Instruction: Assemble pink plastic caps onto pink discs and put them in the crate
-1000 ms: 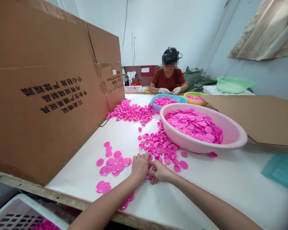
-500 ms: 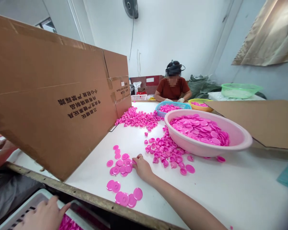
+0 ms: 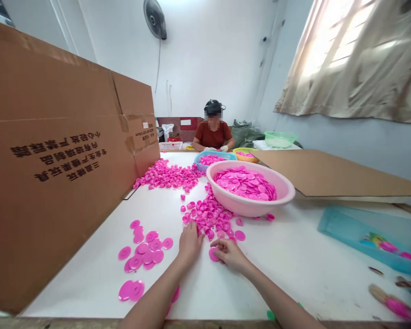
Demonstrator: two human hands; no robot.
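My right hand (image 3: 230,255) pinches a flat pink disc (image 3: 213,254) just above the white table, near the front of a heap of small pink cups (image 3: 212,211). Beside it, my left hand (image 3: 189,241) reaches to the heap's near edge. Its thumb and fingers close around a small pink cup (image 3: 198,230), mostly hidden by the hand. To the left, several loose pink discs (image 3: 148,257) lie spread and overlapping. More discs are partly covered by my left forearm.
A pink basin (image 3: 253,210) of discs stands behind the cups. A large cardboard box (image 3: 71,151) walls off the left. At right are a cardboard sheet (image 3: 339,171) and a blue tray (image 3: 342,228). Across the table, a person (image 3: 213,132) sits behind a blue basket (image 3: 200,161).
My left hand has come up from the crate below the table to the cups. My right hand has moved right from the loose discs, carrying one. The view has turned right.
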